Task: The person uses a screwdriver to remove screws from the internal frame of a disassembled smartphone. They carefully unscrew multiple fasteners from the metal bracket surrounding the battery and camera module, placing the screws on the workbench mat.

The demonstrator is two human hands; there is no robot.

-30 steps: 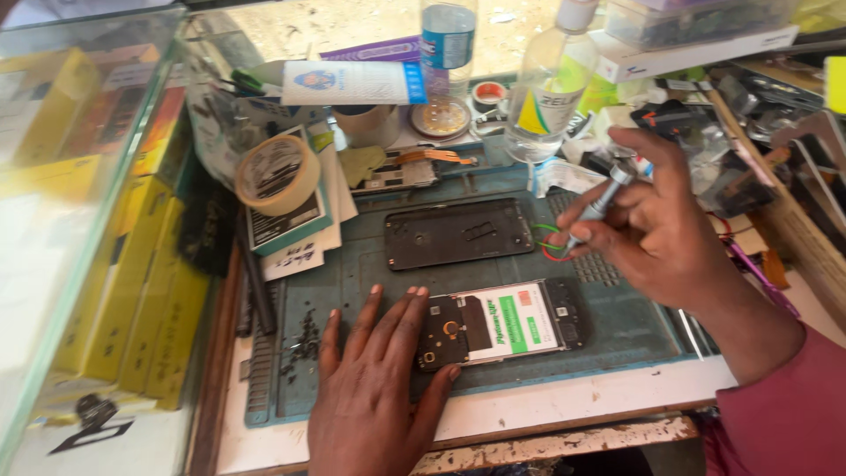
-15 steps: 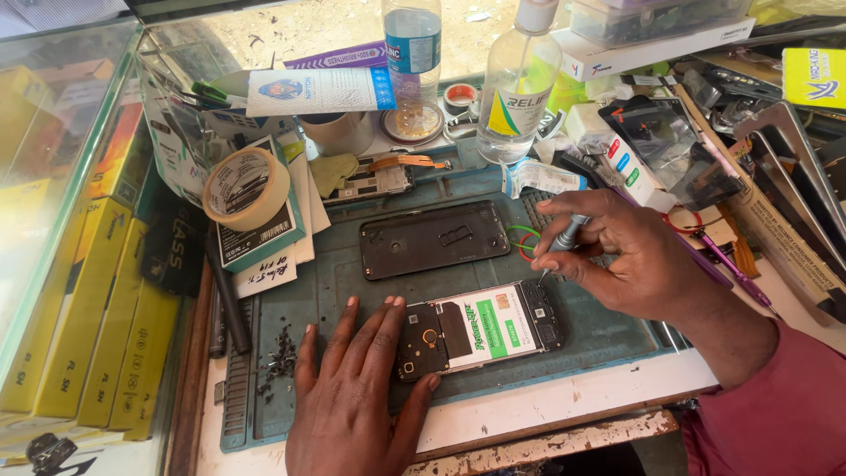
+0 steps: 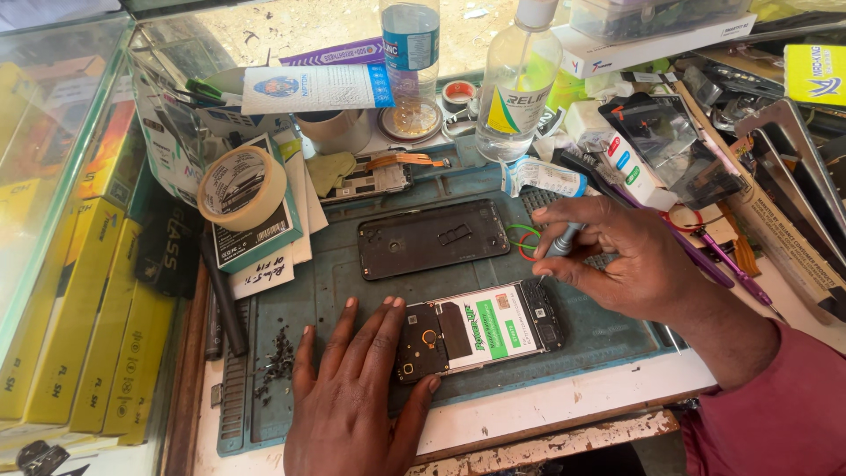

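We see containers along the back: a clear squeeze bottle (image 3: 518,84) part full of clear liquid, a water bottle (image 3: 411,53) left of it, a small cup (image 3: 333,130) whose contents we cannot tell. The glass case (image 3: 53,176) at left holds stacked yellow boxes (image 3: 92,335). The green work mat (image 3: 352,282) covers most of the surface; its front edge sits just behind a bare white strip, then the chipped surface edge. Open room is tight: free mat left of the left hand, dotted with small dark screws (image 3: 275,357), and some at the mat's right front corner. The opened phone (image 3: 480,330) lies face down at mat front centre, battery showing. Our left hand (image 3: 357,397) lies flat, released, thumb and fingertips touching the phone's left end. Our right hand (image 3: 630,264) has its grip clenched on a small screwdriver (image 3: 557,247), tip down at the phone's upper right corner. The removed back cover (image 3: 434,236) lies just behind the phone, a tape roll (image 3: 241,188) further left.
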